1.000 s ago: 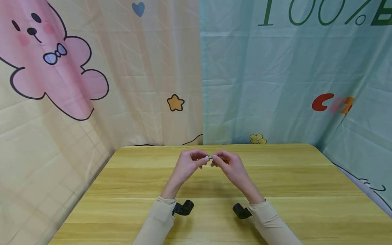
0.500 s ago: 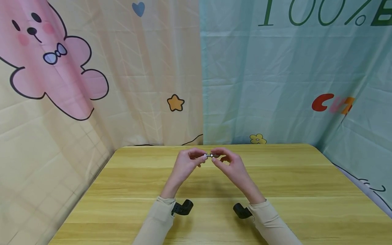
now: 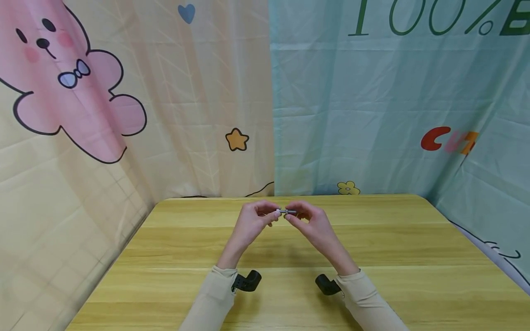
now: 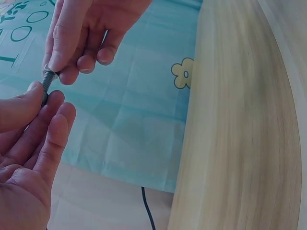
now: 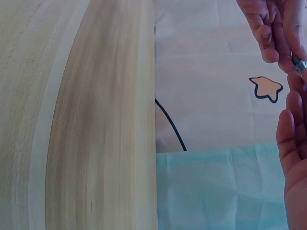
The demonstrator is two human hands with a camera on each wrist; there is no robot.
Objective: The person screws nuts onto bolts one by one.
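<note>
right thumb (image 3: 296, 222) has lowered since a second ago, both hands (image 3: 253, 220) (image 3: 310, 219) pinching a threaded bolt (image 4: 47, 82).

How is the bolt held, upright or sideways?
Sideways: the head view shows the bolt lying nearly level between the left hand and right hand.

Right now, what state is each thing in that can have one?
Bolt: held above the table, nearly level in the head view.
Nut: on the bolt; tightness can't be told.
Left grip: pinching one bolt end.
Right grip: fingertips at the nut.
Curtain: hanging, creased.
</note>
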